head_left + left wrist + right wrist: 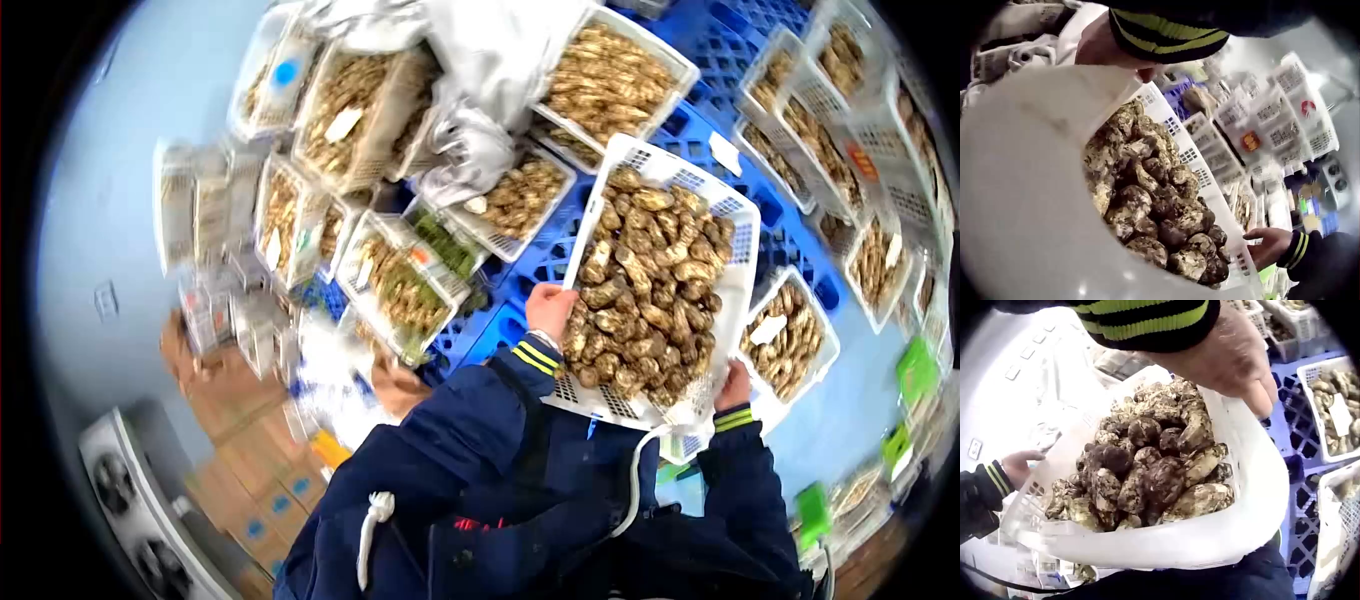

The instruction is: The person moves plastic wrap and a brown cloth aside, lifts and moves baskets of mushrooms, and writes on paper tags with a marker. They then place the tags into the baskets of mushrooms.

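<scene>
a: item one, and where?
b: white crate [735, 280], perforated sides, loaded with brown lumpy pieces [650, 290]. location: before the person's body, over the near part of a blue pallet [480, 338].

a: left hand [550, 310]?
b: one, bare, in a dark cuff with yellow stripes. fingers bent round the rim of the crate's left edge, below the middle; a grip, not spread.

a: right hand [734, 386]?
b: one, same cuff. grips the right edge close to the near right corner; thumb laid over the rim in the left wrist view. lower fingers largely hidden by the crate, so their exact curl is hard to tell.

a: adjoining stock?
b: beyond the right edge, a smaller crate [828, 352] of similar pieces, white card [768, 330] on top. beyond the far left corner, a full crate [686, 78] on the pallet.
</scene>
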`<state>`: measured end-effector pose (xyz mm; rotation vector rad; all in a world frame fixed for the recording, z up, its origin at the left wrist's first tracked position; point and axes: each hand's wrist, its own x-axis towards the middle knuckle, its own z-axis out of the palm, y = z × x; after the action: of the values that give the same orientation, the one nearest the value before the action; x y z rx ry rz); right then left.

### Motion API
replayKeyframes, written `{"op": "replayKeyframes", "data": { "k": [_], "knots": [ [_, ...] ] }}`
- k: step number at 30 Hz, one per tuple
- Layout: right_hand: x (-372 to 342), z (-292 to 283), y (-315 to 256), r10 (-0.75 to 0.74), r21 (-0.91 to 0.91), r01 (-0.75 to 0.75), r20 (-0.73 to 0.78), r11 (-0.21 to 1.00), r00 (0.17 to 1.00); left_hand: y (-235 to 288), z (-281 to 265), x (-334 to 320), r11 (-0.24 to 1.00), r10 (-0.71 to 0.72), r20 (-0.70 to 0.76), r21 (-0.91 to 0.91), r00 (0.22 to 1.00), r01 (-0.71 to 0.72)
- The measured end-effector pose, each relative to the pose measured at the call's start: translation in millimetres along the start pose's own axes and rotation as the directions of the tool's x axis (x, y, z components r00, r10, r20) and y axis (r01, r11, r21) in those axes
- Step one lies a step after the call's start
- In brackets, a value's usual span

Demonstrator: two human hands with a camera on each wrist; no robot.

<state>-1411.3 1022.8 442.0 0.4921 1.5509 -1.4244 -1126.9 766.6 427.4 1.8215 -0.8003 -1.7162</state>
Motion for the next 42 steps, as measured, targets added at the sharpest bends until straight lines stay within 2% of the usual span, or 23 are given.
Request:
{"op": "replayKeyframes", "data": {
  "k": [1,2,3,5,7,8,12,16,17,19,21,23,24,29,31,32,33,36,37,39,40,41,42],
  "knots": [
    [-25.0,8.6,-9.2,0.049,-0.063,-0.043,0.1,0.997,0.994,4.0,-27.3,-19.0,0.999,-0.029,-0.008,-0.046,1.0,0.028],
    [-67.4,59.0,-9.3,0.017,-0.111,-0.008,0.073,0.994,0.997,-10.4,-74.8,-44.8,0.968,-0.096,-0.042,-0.238,0.994,0.083],
    [-103.1,87.4,-3.4,-0.01,-0.111,0.008,-0.011,0.994,1.0,-30.2,-96.7,-45.9,0.979,-0.085,-0.033,-0.186,0.996,0.078],
    [-86.1,124.4,-57.4,-0.071,-0.288,0.052,-0.053,0.956,0.996,26.7,-94.1,-39.2,0.889,-0.237,0.019,-0.398,0.971,0.225],
    [-85.9,139.1,-83.3,-0.008,-0.378,0.019,0.03,0.926,1.0,27.8,-97.4,-51.8,0.843,-0.241,-0.039,-0.504,0.97,0.189],
    [-96.5,158.0,-90.5,-0.028,-0.386,0.0,-0.067,0.923,0.997,25.6,-98.8,-56.9,0.836,-0.227,-0.025,-0.518,0.974,0.182],
    [-135.4,217.2,-129.7,0.169,-0.557,-0.037,0.187,0.83,0.968,45.2,-113.3,-84.5,0.81,-0.249,-0.118,-0.569,0.961,0.141],
    [-145.3,256.8,-149.3,0.196,-0.669,-0.025,0.181,0.743,0.964,55.3,-115.1,-136.3,0.726,-0.272,-0.247,-0.688,0.93,0.029],
    [-170.2,276.9,-150.4,0.384,-0.661,-0.059,0.358,0.748,0.851,60.3,-121.7,-151.4,0.681,-0.295,-0.272,-0.733,0.916,0.002],
    [-164.0,310.9,-152.4,0.239,-0.701,0.043,0.299,0.711,0.924,88.8,-134.5,-164.4,0.646,-0.309,-0.341,-0.76,0.888,-0.067],
    [-137.3,322.3,-160.7,0.39,-0.771,0.057,0.383,0.635,0.837,80.6,-127.4,-172.9,0.661,-0.349,-0.427,-0.743,0.834,-0.104],
    [-107.1,327.4,-163.8,0.401,-0.8,-0.035,0.262,0.599,0.878,86.5,-132.7,-195.4,0.558,-0.378,-0.415,-0.815,0.828,-0.155],
    [-150.8,349.8,-153.0,0.223,-0.818,0.176,0.346,0.548,0.912,71.1,-128.6,-197.4,0.579,-0.381,-0.446,-0.798,0.81,-0.167],
    [-188.1,412.5,-117.1,0.255,-0.871,0.142,0.288,0.47,0.923,57.6,-133.2,-201.0,0.536,-0.483,-0.503,-0.817,0.717,-0.212],
    [-135.8,398.0,-118.8,0.251,-0.903,0.21,0.316,0.374,0.915,24.5,-110.9,-195.5,0.565,-0.482,-0.528,-0.797,0.699,-0.214],
    [-101.4,381.8,-131.9,0.235,-0.873,0.194,0.325,0.447,0.916,3.5,-80.6,-190.8,0.577,-0.39,-0.546,-0.772,0.742,-0.265],
    [-50.8,374.2,-131.7,0.32,-0.886,0.146,0.307,0.439,0.896,14.3,-75.4,-192.7,0.499,-0.469,-0.508,-0.827,0.722,-0.258],
    [-10.2,371.4,-103.5,0.295,-0.862,0.189,0.355,0.47,0.887,2.6,-45.4,-180.3,0.574,-0.356,-0.663,-0.711,0.658,-0.406],
    [7.5,368.1,-99.7,0.434,-0.888,0.145,0.348,0.436,0.831,-27.2,-31.0,-162.3,0.58,-0.386,-0.723,-0.673,0.573,-0.459],
    [105.9,366.6,-56.5,0.257,-0.87,0.25,0.381,0.426,0.888,-93.6,-14.8,-118.5,0.458,-0.381,-0.677,-0.73,0.629,-0.508],
    [153.2,362.8,-26.4,0.326,-0.815,0.22,0.44,0.536,0.837,-80.4,-15.8,-114.2,0.425,-0.479,-0.682,-0.731,0.552,-0.534],
    [202.8,361.7,-2.2,0.33,-0.82,0.345,0.517,0.456,0.79,-97.5,-11.7,-95.0,0.365,-0.444,-0.681,-0.731,0.582,-0.577],
    [260.3,355.9,22.6,0.487,-0.834,0.282,0.515,0.475,0.705,-96.7,-10.1,-86.2,0.356,-0.486,-0.674,-0.734,0.556,-0.578]
  ]
}}
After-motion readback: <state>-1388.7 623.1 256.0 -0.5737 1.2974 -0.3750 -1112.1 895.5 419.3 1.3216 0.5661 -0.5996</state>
